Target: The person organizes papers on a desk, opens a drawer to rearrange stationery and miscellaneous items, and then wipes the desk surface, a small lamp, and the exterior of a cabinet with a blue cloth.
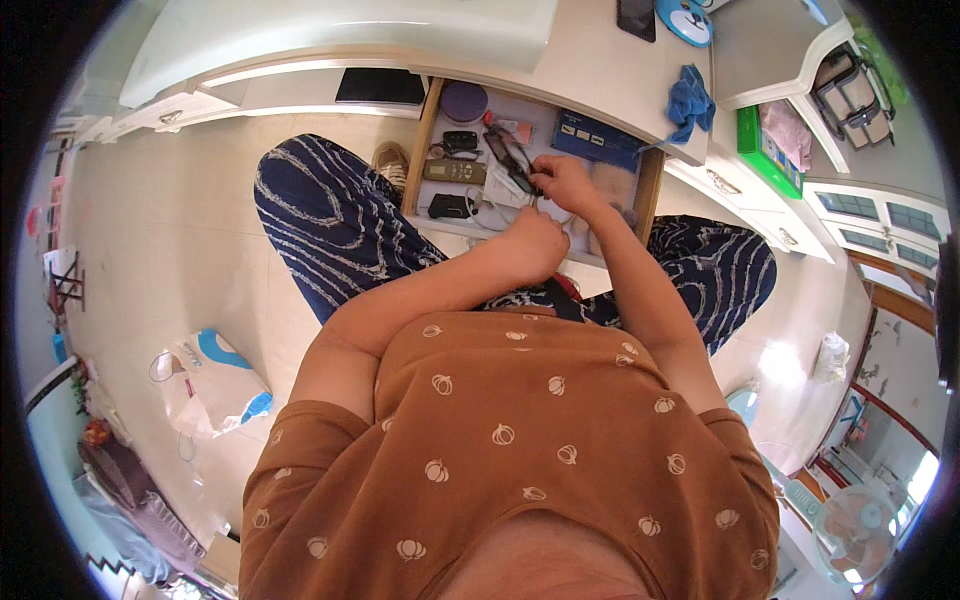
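An open drawer (418,150) lies before me between my knees. My right hand (564,182) grips a pair of dark glasses (511,160) by one end, over the drawer. My left hand (541,241) is at the drawer's front edge, its fingers curled by a white cable (491,214); whether it holds the cable is hidden. At the drawer's left side lie a purple round container (463,102), a black key fob (460,140), a remote control (454,171) and a small black case (448,205). A dark blue box (596,137) sits at the back right.
A blue cloth (690,103), a phone (636,18) and a blue bear-faced item (685,21) lie on the desktop above. At the right, a green box (769,154) stands on a lower cabinet. A plastic bag (214,382) lies on the floor at left, a fan (855,532) stands lower right.
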{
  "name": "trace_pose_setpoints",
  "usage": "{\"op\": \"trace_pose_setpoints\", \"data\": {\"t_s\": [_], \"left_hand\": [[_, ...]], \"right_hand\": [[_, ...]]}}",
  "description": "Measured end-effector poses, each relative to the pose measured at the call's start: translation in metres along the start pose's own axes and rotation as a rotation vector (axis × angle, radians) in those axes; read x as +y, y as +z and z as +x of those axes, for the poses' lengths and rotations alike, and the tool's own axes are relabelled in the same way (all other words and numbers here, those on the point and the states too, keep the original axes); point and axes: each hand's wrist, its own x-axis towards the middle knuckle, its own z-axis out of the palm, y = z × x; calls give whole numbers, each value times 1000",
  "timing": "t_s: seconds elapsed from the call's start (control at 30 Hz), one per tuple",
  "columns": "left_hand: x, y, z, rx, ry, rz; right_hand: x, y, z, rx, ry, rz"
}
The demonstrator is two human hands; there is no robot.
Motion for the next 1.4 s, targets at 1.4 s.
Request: {"op": "trace_pose_setpoints", "data": {"t_s": [1.4], "left_hand": [[-19,21,12,-115,27,-4]], "right_hand": [[73,-10,20,49,555,449]]}}
